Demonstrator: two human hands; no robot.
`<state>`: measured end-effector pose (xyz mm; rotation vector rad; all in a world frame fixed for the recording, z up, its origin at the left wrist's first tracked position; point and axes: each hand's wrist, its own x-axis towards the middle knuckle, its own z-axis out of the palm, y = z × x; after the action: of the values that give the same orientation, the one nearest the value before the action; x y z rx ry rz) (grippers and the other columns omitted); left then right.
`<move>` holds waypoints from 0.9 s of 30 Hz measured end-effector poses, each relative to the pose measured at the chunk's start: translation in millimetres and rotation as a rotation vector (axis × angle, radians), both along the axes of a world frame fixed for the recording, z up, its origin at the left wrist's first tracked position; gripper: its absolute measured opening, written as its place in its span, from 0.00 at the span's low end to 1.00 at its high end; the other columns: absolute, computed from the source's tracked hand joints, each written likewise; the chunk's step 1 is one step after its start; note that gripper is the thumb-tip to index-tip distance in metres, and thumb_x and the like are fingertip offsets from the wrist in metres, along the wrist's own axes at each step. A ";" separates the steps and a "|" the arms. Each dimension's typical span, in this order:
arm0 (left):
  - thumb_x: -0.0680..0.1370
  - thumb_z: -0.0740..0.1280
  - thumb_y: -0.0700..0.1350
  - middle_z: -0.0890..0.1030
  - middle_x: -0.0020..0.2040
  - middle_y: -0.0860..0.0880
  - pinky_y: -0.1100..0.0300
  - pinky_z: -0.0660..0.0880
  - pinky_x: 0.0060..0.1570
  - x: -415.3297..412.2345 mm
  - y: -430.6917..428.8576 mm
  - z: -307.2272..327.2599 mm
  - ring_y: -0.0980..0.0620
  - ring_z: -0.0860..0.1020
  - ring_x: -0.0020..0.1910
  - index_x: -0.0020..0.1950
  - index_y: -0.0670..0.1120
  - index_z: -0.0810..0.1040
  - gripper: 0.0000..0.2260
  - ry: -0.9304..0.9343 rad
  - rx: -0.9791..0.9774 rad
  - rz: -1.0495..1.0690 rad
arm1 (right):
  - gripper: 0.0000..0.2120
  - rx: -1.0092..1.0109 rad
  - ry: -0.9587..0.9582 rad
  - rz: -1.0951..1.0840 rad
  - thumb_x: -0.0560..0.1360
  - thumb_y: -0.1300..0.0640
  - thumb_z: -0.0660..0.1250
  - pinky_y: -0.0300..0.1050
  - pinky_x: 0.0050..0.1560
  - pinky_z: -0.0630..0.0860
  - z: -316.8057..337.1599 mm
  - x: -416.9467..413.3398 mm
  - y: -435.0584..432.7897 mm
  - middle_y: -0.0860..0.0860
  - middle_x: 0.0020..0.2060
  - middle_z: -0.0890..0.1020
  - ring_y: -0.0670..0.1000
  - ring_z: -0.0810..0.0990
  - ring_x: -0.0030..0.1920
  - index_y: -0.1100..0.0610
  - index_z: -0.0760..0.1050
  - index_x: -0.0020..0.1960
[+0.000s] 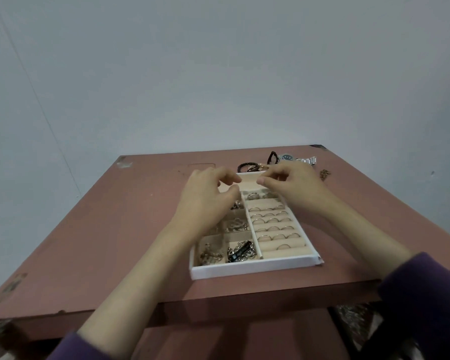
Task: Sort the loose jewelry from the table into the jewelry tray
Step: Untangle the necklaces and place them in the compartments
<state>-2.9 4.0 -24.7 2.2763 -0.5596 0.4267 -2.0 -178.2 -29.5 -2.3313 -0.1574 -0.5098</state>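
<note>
The left hand (208, 196) and right hand (292, 184) are held close together over the 12 o'clock end of the jewelry tray (244, 270), with fingers curled. Whether anything is pinched cannot be told. Rings (269, 221) are seated in its 3 o'clock rolls and chains (238, 252) in its 9 o'clock compartments. On the table (89, 229), from 12 to 1 o'clock of the tray, a braided bracelet (247, 167), a watch (287, 157) and a small gold piece (324, 174) are seen loose.

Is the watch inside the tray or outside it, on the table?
Outside. The watch lies on the table, beyond the far edge of the tray.
</note>
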 end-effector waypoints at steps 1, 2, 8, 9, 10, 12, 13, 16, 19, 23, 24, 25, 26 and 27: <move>0.74 0.64 0.46 0.81 0.48 0.54 0.56 0.70 0.51 1.8 -9.4 3.3 0.51 0.74 0.53 0.51 0.52 0.80 0.08 0.004 0.029 -0.037 | 0.04 -0.006 0.004 -0.022 0.73 0.55 0.69 0.29 0.33 0.66 -0.3 0.8 -9.8 0.42 0.32 0.78 0.39 0.72 0.32 0.53 0.82 0.41; 0.74 0.64 0.46 0.81 0.49 0.54 0.58 0.68 0.50 4.9 -19.9 5.2 0.52 0.74 0.53 0.52 0.51 0.80 0.09 0.013 0.057 -0.068 | 0.04 -0.009 0.007 -0.040 0.72 0.55 0.69 0.30 0.33 0.66 0.1 1.5 -20.2 0.42 0.32 0.78 0.40 0.73 0.32 0.52 0.82 0.40; 0.72 0.66 0.43 0.82 0.49 0.49 0.64 0.69 0.45 29.1 -92.0 15.2 0.52 0.76 0.46 0.52 0.47 0.80 0.10 0.055 0.167 -0.173 | 0.05 0.117 -0.035 -0.265 0.73 0.59 0.67 0.36 0.37 0.72 2.4 1.9 -86.2 0.49 0.32 0.80 0.42 0.75 0.30 0.52 0.81 0.43; 0.72 0.66 0.43 0.83 0.49 0.48 0.61 0.72 0.47 34.0 -104.8 15.3 0.50 0.77 0.48 0.51 0.46 0.81 0.09 0.073 0.180 -0.180 | 0.05 0.143 -0.046 -0.312 0.74 0.59 0.66 0.36 0.36 0.72 1.2 2.4 -95.1 0.48 0.31 0.80 0.40 0.75 0.29 0.52 0.80 0.43; 0.72 0.66 0.43 0.83 0.48 0.46 0.59 0.74 0.49 38.9 -117.6 14.7 0.48 0.78 0.49 0.50 0.45 0.81 0.09 0.093 0.196 -0.187 | 0.05 0.159 -0.058 -0.357 0.74 0.59 0.65 0.37 0.37 0.72 -1.2 3.8 -102.8 0.48 0.32 0.80 0.40 0.75 0.30 0.53 0.80 0.44; 0.73 0.66 0.43 0.83 0.48 0.43 0.56 0.75 0.50 46.8 -142.7 12.9 0.45 0.79 0.51 0.49 0.43 0.81 0.09 0.132 0.225 -0.198 | 0.07 0.187 -0.089 -0.436 0.74 0.59 0.65 0.37 0.39 0.69 -6.7 6.6 -113.8 0.50 0.35 0.79 0.45 0.75 0.36 0.55 0.81 0.48; 0.73 0.66 0.44 0.83 0.50 0.41 0.56 0.76 0.50 51.0 -154.5 11.0 0.44 0.79 0.52 0.51 0.41 0.80 0.10 0.151 0.237 -0.201 | 0.07 0.210 -0.109 -0.460 0.74 0.59 0.65 0.36 0.39 0.68 -9.2 7.3 -117.2 0.50 0.37 0.79 0.47 0.75 0.38 0.55 0.81 0.48; 0.73 0.67 0.46 0.81 0.53 0.39 0.55 0.74 0.51 63.3 -184.1 3.4 0.42 0.78 0.54 0.55 0.39 0.78 0.14 0.204 0.300 -0.173 | 0.07 0.280 -0.162 -0.491 0.74 0.59 0.64 0.38 0.44 0.69 -12.3 8.9 -122.1 0.52 0.39 0.80 0.49 0.76 0.41 0.53 0.80 0.49; 0.72 0.68 0.44 0.81 0.52 0.37 0.53 0.74 0.48 72.3 -205.1 -2.3 0.40 0.79 0.52 0.52 0.38 0.78 0.13 0.214 0.339 -0.141 | 0.08 0.353 -0.196 -0.486 0.74 0.59 0.63 0.41 0.46 0.71 -10.6 9.7 -123.5 0.51 0.37 0.79 0.50 0.77 0.42 0.53 0.78 0.50; 0.75 0.64 0.41 0.78 0.59 0.38 0.51 0.73 0.53 75.9 -218.8 -3.8 0.39 0.76 0.58 0.58 0.38 0.73 0.13 0.197 0.391 -0.073 | 0.08 0.402 -0.205 -0.473 0.74 0.59 0.64 0.40 0.47 0.71 -9.9 10.4 -125.5 0.48 0.35 0.79 0.49 0.78 0.42 0.51 0.77 0.51; 0.76 0.62 0.41 0.77 0.60 0.38 0.51 0.72 0.55 76.5 -219.7 -3.9 0.39 0.75 0.60 0.60 0.38 0.72 0.14 0.206 0.401 -0.068 | 0.09 0.408 -0.205 -0.473 0.74 0.58 0.64 0.40 0.47 0.71 -9.5 10.7 -126.2 0.47 0.35 0.78 0.48 0.77 0.42 0.51 0.77 0.52; 0.76 0.61 0.40 0.76 0.61 0.38 0.51 0.72 0.56 77.0 -219.4 -3.8 0.39 0.74 0.61 0.61 0.38 0.71 0.14 0.216 0.413 -0.070 | 0.09 0.412 -0.204 -0.475 0.74 0.58 0.63 0.40 0.46 0.70 -9.0 10.9 -126.6 0.47 0.34 0.78 0.48 0.77 0.41 0.52 0.77 0.53; 0.77 0.60 0.41 0.76 0.62 0.38 0.51 0.71 0.57 77.0 -218.1 -3.5 0.39 0.74 0.61 0.61 0.38 0.71 0.14 0.227 0.425 -0.076 | 0.10 0.414 -0.201 -0.476 0.74 0.58 0.63 0.40 0.46 0.70 -8.6 11.0 -126.6 0.47 0.34 0.78 0.47 0.76 0.41 0.52 0.76 0.54; 0.78 0.59 0.41 0.76 0.61 0.38 0.51 0.71 0.57 77.6 -216.2 -3.5 0.39 0.74 0.60 0.60 0.37 0.72 0.13 0.234 0.431 -0.082 | 0.10 0.415 -0.199 -0.477 0.74 0.58 0.63 0.40 0.46 0.70 -8.2 11.0 -126.4 0.47 0.33 0.77 0.47 0.76 0.40 0.52 0.76 0.55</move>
<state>74.7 -212.2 -28.2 2.6516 -0.6708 -0.0080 9.0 -304.6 -37.8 -1.8989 0.3887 -0.9140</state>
